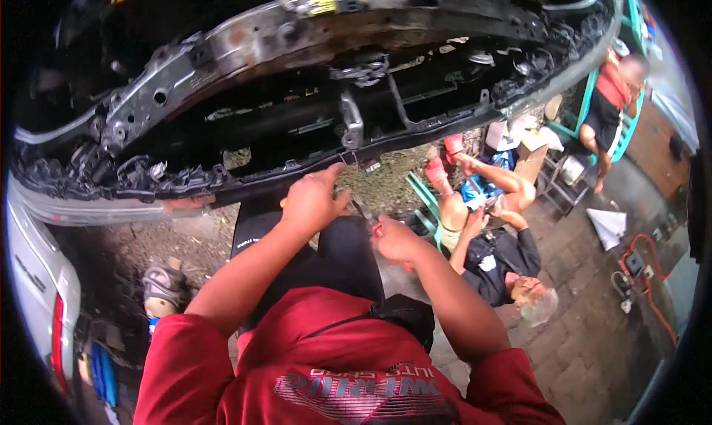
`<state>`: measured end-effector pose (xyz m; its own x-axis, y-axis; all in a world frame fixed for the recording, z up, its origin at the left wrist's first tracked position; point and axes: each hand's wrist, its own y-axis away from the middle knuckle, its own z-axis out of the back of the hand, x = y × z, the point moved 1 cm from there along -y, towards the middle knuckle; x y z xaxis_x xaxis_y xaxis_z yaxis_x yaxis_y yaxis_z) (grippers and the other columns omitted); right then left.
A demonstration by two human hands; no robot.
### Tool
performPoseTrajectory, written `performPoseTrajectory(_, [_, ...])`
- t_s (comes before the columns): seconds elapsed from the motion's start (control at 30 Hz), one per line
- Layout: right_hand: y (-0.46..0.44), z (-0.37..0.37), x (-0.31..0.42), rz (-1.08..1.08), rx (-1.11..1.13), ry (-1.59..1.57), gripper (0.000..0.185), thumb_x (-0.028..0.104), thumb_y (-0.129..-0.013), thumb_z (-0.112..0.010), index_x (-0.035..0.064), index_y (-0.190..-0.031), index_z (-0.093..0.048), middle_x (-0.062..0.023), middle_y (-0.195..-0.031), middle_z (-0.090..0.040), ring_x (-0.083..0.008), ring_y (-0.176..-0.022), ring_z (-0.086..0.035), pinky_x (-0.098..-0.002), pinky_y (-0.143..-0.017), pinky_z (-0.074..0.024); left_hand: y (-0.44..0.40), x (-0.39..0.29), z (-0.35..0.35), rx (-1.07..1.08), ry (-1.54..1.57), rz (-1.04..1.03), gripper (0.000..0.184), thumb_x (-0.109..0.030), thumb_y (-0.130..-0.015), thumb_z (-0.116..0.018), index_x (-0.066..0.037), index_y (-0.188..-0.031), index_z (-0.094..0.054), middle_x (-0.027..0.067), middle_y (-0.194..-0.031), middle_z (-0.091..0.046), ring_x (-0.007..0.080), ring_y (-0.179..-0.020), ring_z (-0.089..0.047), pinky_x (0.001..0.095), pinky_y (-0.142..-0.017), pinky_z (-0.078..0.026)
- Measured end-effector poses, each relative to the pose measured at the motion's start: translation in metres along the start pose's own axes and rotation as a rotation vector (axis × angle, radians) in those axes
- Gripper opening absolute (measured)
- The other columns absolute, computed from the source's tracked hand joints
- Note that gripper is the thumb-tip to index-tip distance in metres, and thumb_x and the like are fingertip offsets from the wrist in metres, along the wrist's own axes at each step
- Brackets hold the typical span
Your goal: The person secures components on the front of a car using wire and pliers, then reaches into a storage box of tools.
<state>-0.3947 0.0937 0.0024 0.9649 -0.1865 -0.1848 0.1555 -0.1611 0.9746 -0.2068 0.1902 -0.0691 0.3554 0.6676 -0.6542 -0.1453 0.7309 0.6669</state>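
Note:
A pair of pliers with red handles is in my right hand, its metal jaws angled up and left toward my other hand. My left hand is at the lower edge of the car's exposed front end. Its index finger reaches to the dark edge strip and its thumb stands apart, with nothing visible between them. A small thin wire-like piece sits on the edge just beyond the fingertips. Beside the left palm a bit of yellow shows, too small to name.
A seated person in a dark shirt is close on the right, another person farther back. An orange cord lies on the paving. On the left are a white car and a worn shoe-like item.

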Motion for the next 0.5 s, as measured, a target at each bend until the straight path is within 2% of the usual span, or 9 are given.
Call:
performPoseTrajectory(0.03, [-0.015,0.008,-0.021,0.096,-0.092,0.181,0.035,0.004,-0.088,-0.06,-0.0016,-0.122,-0.055,-0.0256,-0.114,-0.069,-0.037,-0.109,-0.069,-0.0451,-0.09,-0.0549,-0.001,0.003,-0.019,-0.108,-0.034,-0.122,0.053,-0.034,-0.089,-0.074,-0.014,-0.137,-0.061,0.0142,-0.102,-0.076,0.0366,-0.096,-0.073,0.0477,-0.083,-0.058])
performPoseTrajectory(0.07, [-0.025,0.013,-0.038,0.184,-0.187,0.359,0.036,0.004,-0.087,-0.058,-0.0026,-0.122,-0.056,-0.0288,-0.116,-0.069,-0.0429,-0.112,-0.068,-0.0476,-0.095,-0.0535,-0.005,0.002,-0.026,-0.098,-0.061,-0.136,0.053,-0.034,-0.089,-0.074,-0.014,-0.137,-0.061,0.0142,-0.102,-0.076,0.0366,-0.096,-0.073,0.0477,-0.083,-0.058])
performPoseTrajectory(0.13, [-0.021,0.034,-0.039,0.165,-0.209,0.383,0.035,0.006,-0.086,-0.056,-0.0019,-0.12,-0.059,-0.0321,-0.121,-0.067,-0.0478,-0.119,-0.063,-0.0498,-0.1,-0.0506,-0.01,-0.004,-0.043,-0.111,-0.176,-0.164,0.047,-0.034,-0.092,-0.072,-0.013,-0.133,-0.062,0.0135,-0.099,-0.076,0.0355,-0.095,-0.073,0.047,-0.082,-0.059])
performPoseTrajectory(0.17, [-0.016,0.045,-0.034,0.173,-0.19,0.425,0.049,0.004,-0.084,-0.053,-0.0055,-0.132,-0.056,-0.0345,-0.131,-0.062,-0.0478,-0.127,-0.059,-0.0483,-0.108,-0.0462,-0.011,-0.003,-0.051,-0.185,-0.208,-0.191,0.039,-0.031,-0.095,-0.07,-0.012,-0.128,-0.065,0.0137,-0.097,-0.075,0.0348,-0.092,-0.073,0.0462,-0.08,-0.059])
performPoseTrajectory(0.27, [-0.031,0.066,-0.053,0.286,-0.256,0.44,0.049,0.006,-0.087,-0.053,-0.0042,-0.135,-0.054,-0.0346,-0.127,-0.064,-0.0476,-0.125,-0.06,-0.05,-0.106,-0.047,-0.012,-0.011,-0.056,-0.231,-0.255,-0.142,0.033,-0.031,-0.096,-0.069,-0.012,-0.123,-0.068,0.0138,-0.096,-0.075,0.0345,-0.09,-0.073,0.0455,-0.08,-0.059])
performPoseTrajectory(0.33, [-0.025,0.087,-0.043,0.275,-0.223,0.455,0.045,0.01,-0.092,-0.054,-0.003,-0.135,-0.055,-0.0336,-0.125,-0.064,-0.0474,-0.124,-0.061,-0.0508,-0.105,-0.0474,-0.01,-0.009,-0.062,-0.241,-0.261,-0.11,0.027,-0.028,-0.096,-0.069,-0.012,-0.118,-0.07,0.0138,-0.095,-0.075,0.0341,-0.088,-0.073,0.0449,-0.079,-0.059])
performPoseTrajectory(0.4, [-0.017,0.106,-0.032,0.342,-0.185,0.511,0.039,0.015,-0.096,-0.055,-0.003,-0.13,-0.054,-0.0313,-0.123,-0.066,-0.0472,-0.119,-0.063,-0.0513,-0.103,-0.0478,-0.008,-0.003,-0.068,-0.33,-0.273,-0.219,0.026,-0.025,-0.095,-0.07,-0.011,-0.118,-0.071,0.0133,-0.096,-0.075,0.0337,-0.089,-0.073,0.0448,-0.079,-0.059])
performPoseTrajectory(0.47, [-0.004,0.12,-0.007,0.342,-0.155,0.551,0.042,0.013,-0.094,-0.057,-0.0028,-0.132,-0.052,-0.0298,-0.124,-0.066,-0.0442,-0.108,-0.069,-0.051,-0.091,-0.0547,-0.005,0.001,-0.076,-0.356,-0.279,-0.236,0.026,-0.023,-0.094,-0.071,-0.011,-0.118,-0.071,0.013,-0.098,-0.075,0.0332,-0.089,-0.073,0.0444,-0.079,-0.059])
performPoseTrajectory(0.5, [0.007,0.126,0.01,0.349,-0.152,0.558,0.042,0.013,-0.094,-0.057,-0.0028,-0.132,-0.052,-0.0298,-0.124,-0.066,-0.0442,-0.108,-0.069,-0.051,-0.091,-0.0547,-0.005,0.002,-0.079,-0.387,-0.271,-0.256,0.026,-0.021,-0.094,-0.071,-0.01,-0.118,-0.071,0.0126,-0.099,-0.076,0.0327,-0.09,-0.073,0.0439,-0.079,-0.059])
